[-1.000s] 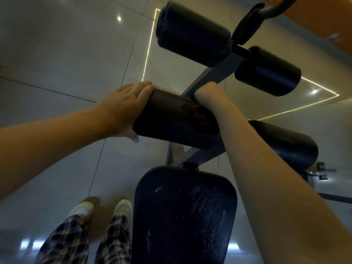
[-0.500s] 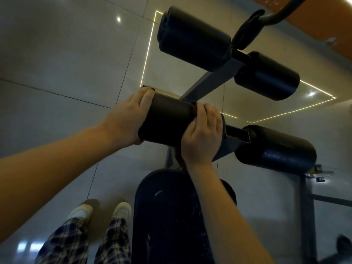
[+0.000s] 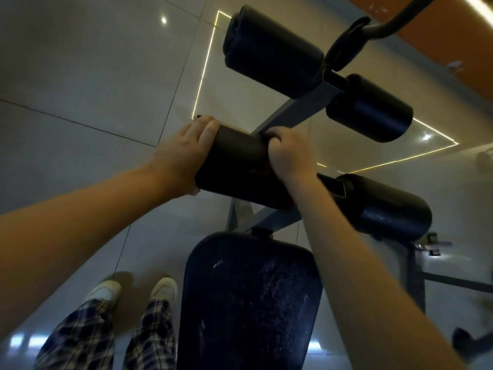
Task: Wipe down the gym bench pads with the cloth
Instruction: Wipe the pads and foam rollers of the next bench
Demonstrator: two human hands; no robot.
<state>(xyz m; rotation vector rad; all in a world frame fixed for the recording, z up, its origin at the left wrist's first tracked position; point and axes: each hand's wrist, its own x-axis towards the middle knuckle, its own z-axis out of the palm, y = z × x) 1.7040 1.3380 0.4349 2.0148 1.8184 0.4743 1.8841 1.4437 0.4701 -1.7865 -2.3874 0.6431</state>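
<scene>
The left hand (image 3: 184, 158) clamps the outer end of the near-left roller pad (image 3: 237, 166), fingers over the end face and thumb underneath. The right hand (image 3: 289, 153) curls over the same pad's inner end, beside the bench frame (image 3: 293, 110). The hands are apart. The cloth cannot be made out; it may lie under the right hand. The seat pad (image 3: 250, 297) sits below, untouched, above the tiled floor (image 3: 80, 76).
</scene>
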